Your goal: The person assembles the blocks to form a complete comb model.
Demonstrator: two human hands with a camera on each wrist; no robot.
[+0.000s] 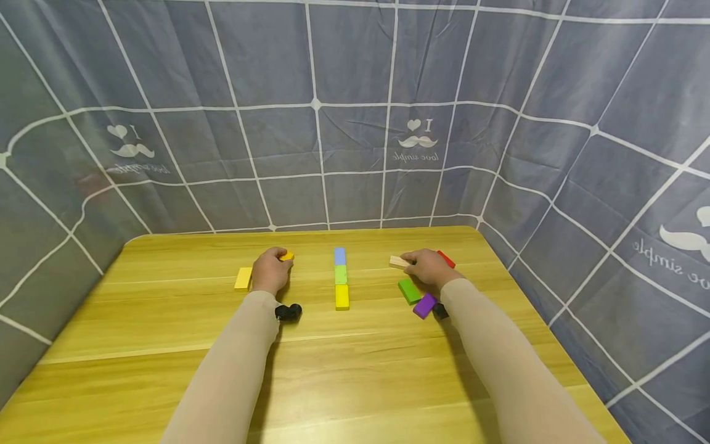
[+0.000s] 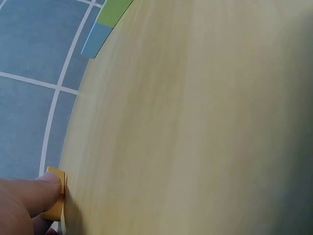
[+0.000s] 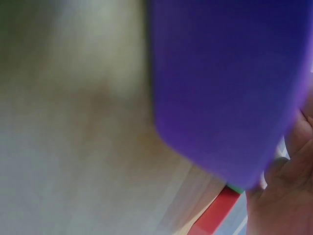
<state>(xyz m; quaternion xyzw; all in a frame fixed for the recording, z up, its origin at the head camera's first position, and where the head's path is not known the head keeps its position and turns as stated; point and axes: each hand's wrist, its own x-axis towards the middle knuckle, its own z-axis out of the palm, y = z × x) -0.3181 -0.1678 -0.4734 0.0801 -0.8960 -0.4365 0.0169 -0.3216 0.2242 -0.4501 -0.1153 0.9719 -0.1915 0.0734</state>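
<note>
My left hand (image 1: 270, 271) pinches an orange block (image 1: 286, 256) between thumb and fingers; in the left wrist view the thumb lies on that orange block (image 2: 55, 196). A yellow-orange block (image 1: 243, 279) lies just left of this hand. On the right, my right hand (image 1: 429, 267) pinches a plain wooden block (image 1: 398, 262) at its right end. Near that hand lie a red block (image 1: 446, 259), a green block (image 1: 409, 291) and a purple block (image 1: 424, 305). The purple block (image 3: 225, 88) fills much of the right wrist view and hides part of the hand.
Between the hands, a blue block (image 1: 339, 256), a light green block (image 1: 341, 274) and a yellow block (image 1: 342, 297) form a straight row on the wooden table (image 1: 344, 370). A grey curtain (image 1: 355, 142) with white lines hangs behind the table and along its sides.
</note>
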